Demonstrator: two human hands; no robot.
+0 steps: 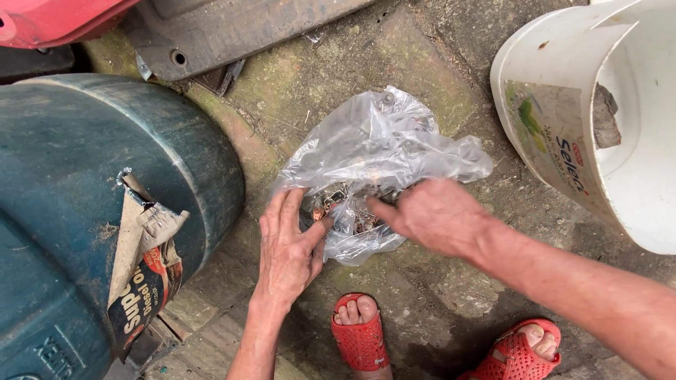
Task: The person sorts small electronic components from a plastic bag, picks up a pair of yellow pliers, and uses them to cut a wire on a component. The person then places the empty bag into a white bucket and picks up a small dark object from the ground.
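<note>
A crumpled clear plastic bag [384,144] lies on the mossy stone ground, with small dark and rusty bits inside near its open mouth. My left hand [287,246] rests on the bag's left edge, fingers spread, thumb pressing toward the contents. My right hand [429,214] comes in from the right, its fingers reaching into the bag's opening among the small pieces. What exactly the fingers pinch is hidden by the plastic.
A large dark green drum [84,204] with a torn label lies on the left. A white plastic bucket [563,119] lies tipped at the right. Red sandals [359,341] on my feet are at the bottom. A grey metal plate [232,32] and a red part sit at the top.
</note>
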